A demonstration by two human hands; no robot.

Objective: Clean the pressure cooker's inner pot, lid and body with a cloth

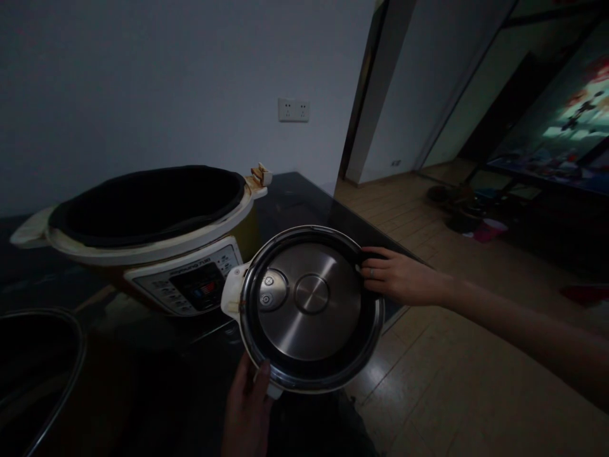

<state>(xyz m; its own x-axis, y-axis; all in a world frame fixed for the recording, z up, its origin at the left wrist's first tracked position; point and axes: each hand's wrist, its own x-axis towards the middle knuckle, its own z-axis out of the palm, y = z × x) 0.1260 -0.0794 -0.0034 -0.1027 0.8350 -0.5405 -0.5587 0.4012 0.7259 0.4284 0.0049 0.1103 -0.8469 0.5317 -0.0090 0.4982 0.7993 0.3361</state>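
While the left hand (250, 403) grips the lower-left edge of a round lid (311, 336), with the thumb laid on the rim, the right hand (399, 278) holds the opposite edge, its fingers bent over the rim and a thin ring on one finger; the right thumb is hidden. The lid is held tilted at the right front of the cooker, apart from its opening, with the underside facing the head camera. This underside comprises a brushed-metal disc with a radial sheen, a smaller concentric disc (311, 293) at the centre, and a rounded inset plate (273, 291) carrying two circular fittings. A dark ring and a glossy outer rim encircle the disc. A white tab (233, 292), smooth and blunt, projects at the left.

At lower left, a vessel (80, 346) shows a thin, shiny curved rim; its interior is too dark to read. Behind it stands the cooker (107, 255), lidless, with a wide oval-looking opening, a black inner edge, a pale collar with brownish stains and a sloped control panel (188, 279). It rests on a dark, glossy countertop (304, 200).

Beyond are a matte, plain wall (166, 82) with a rectangular double socket (294, 110), a tan tiled floor (380, 202) and a pink basin (490, 230).
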